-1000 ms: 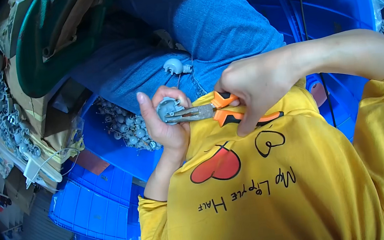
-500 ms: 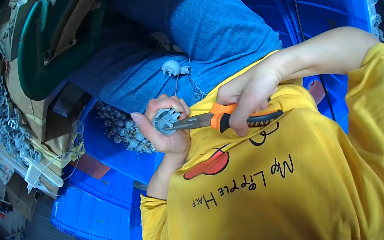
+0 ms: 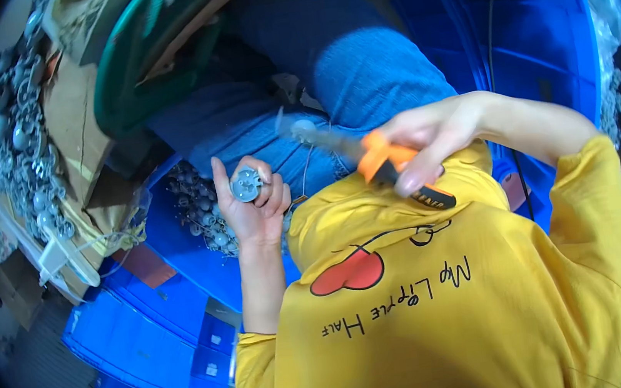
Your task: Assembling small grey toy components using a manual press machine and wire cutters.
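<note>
My left hand (image 3: 261,219) is closed round a small grey round plastic part (image 3: 246,185), its open face with moulded ribs turned up. In my right hand (image 3: 438,132) is a pair of pliers (image 3: 384,160) with orange and black handles. Their jaws are smeared by motion and point up and left, apart from the part in my left hand. Behind the jaws, a second grey rounded part (image 3: 305,130) rests on my jeans, partly hidden. From it a thin wire runs down toward my lap.
Beside my left forearm, a blue bin (image 3: 180,264) holds many small grey parts. More grey parts (image 3: 21,140) are heaped at far left by cardboard (image 3: 75,106). A green curved frame (image 3: 112,90) stands above. Blue crates (image 3: 135,316) lie lower left; a large blue bin (image 3: 539,34) is at right.
The pliers have come away from the grey part in my left hand and swung upward. My left hand has turned more upright, still holding the part.
</note>
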### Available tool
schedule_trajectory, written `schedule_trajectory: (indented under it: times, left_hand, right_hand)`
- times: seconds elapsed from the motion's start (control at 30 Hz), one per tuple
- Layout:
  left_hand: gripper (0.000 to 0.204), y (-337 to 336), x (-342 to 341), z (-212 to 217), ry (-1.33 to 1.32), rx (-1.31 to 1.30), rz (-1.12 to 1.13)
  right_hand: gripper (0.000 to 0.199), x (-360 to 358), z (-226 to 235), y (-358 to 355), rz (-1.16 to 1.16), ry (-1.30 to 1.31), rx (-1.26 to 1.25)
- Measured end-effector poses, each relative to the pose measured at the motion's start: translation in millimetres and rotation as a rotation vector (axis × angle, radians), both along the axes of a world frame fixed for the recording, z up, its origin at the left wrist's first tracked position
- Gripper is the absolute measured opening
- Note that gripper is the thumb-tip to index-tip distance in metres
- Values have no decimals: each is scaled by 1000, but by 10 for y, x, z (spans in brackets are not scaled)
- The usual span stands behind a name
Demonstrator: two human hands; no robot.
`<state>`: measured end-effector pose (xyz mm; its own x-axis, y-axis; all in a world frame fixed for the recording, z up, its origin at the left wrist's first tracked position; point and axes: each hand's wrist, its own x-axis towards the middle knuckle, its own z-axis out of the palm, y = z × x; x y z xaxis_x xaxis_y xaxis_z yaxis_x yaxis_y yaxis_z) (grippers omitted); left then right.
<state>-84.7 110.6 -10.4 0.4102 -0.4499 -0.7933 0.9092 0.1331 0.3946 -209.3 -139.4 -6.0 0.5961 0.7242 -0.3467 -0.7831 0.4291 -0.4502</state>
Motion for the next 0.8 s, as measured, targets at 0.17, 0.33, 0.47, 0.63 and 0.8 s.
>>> schedule_trajectory:
  times: [0.17, 0.33, 0.47, 0.63, 0.8]
  left_hand:
    - [65, 9, 87, 93, -26, -102, -149]
    - [49, 72, 90, 80, -64, -145, -205]
    - [29, -27, 58, 179, -267, 81, -258]
    - [17, 80, 165, 218, -258, 9, -328]
    - [31, -134, -22, 583, -365, 31, -712]
  right_hand:
    - [38, -316, 14, -43, -166, 199, -340]
    - [38, -200, 240, -69, -37, -45, -802]
    - [30, -223, 279, -30, -70, 298, -582]
    - [40, -232, 252, -30, -47, -18, -797]
    - [40, 228, 394, 309, -48, -311, -845]
